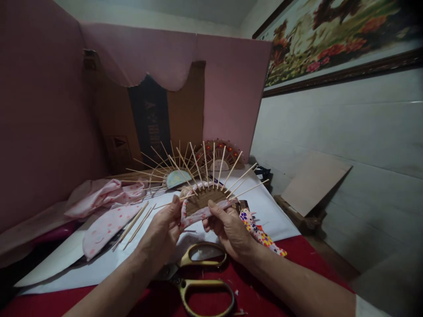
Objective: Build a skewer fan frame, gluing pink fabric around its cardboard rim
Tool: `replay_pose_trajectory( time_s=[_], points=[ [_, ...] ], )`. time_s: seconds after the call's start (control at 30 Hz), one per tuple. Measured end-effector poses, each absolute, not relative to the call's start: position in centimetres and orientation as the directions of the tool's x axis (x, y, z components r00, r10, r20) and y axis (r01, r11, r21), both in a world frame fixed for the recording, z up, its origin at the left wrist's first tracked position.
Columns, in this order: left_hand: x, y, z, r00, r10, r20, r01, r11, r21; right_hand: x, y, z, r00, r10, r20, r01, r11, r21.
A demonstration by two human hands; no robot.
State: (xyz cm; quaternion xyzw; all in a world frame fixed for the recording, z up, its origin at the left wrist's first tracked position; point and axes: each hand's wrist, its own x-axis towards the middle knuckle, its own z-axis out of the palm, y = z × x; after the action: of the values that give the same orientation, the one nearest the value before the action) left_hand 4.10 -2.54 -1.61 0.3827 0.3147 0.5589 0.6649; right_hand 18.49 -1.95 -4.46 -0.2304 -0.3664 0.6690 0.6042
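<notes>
Between my hands is a half-round piece of brown cardboard (206,200) edged with pale pink dotted cloth. Thin wooden sticks (214,165) fan out from its curved edge. My left hand (167,224) is closed on the left corner, where one stick points left past the thumb. My right hand (228,226) grips the straight lower edge from the right, thumb on the front and fingers behind. Big scissors with gold-coloured handles (207,285) lie below the hands, their blades mostly hidden by my left forearm.
Several loose sticks (135,226) and a dotted pink cloth piece (107,231) lie at left. Behind stand a stick fan with a pale green centre (178,178) and a decorated fan (220,154). Flowered fabric (264,235) is at right. A pink panel (231,97) rises behind.
</notes>
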Motion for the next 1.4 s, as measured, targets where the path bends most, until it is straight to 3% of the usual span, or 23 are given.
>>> replay_pose_trajectory(
  time_s=[0.13, 0.4, 0.97, 1.2, 1.4],
  points=[
    [3.5, -1.8, -1.8, 0.169, 0.986, 0.005, -0.570, 0.094, 0.816, 18.4, -2.2, -4.5, -0.195, 0.974, 0.115, -0.630, -0.034, -0.776],
    [2.6, -1.5, -1.9, -0.043, 0.997, 0.059, -0.488, -0.073, 0.870, 18.4, -2.3, -4.7, -0.244, 0.966, 0.088, -0.589, -0.076, -0.804],
    [2.5, -1.6, -1.7, -0.137, 0.977, 0.163, -0.301, -0.197, 0.933, 18.3, -2.3, -5.2, -0.300, 0.950, 0.089, -0.534, -0.090, -0.840],
    [2.8, -1.6, -1.7, -0.179, 0.976, 0.127, -0.337, -0.182, 0.924, 18.3, -2.2, -5.4, -0.324, 0.942, 0.084, -0.514, -0.100, -0.852],
    [2.9, -1.8, -2.2, -0.229, 0.973, 0.012, -0.410, -0.108, 0.906, 18.2, -2.3, -5.6, -0.354, 0.930, 0.100, -0.499, -0.098, -0.861]
  ],
)
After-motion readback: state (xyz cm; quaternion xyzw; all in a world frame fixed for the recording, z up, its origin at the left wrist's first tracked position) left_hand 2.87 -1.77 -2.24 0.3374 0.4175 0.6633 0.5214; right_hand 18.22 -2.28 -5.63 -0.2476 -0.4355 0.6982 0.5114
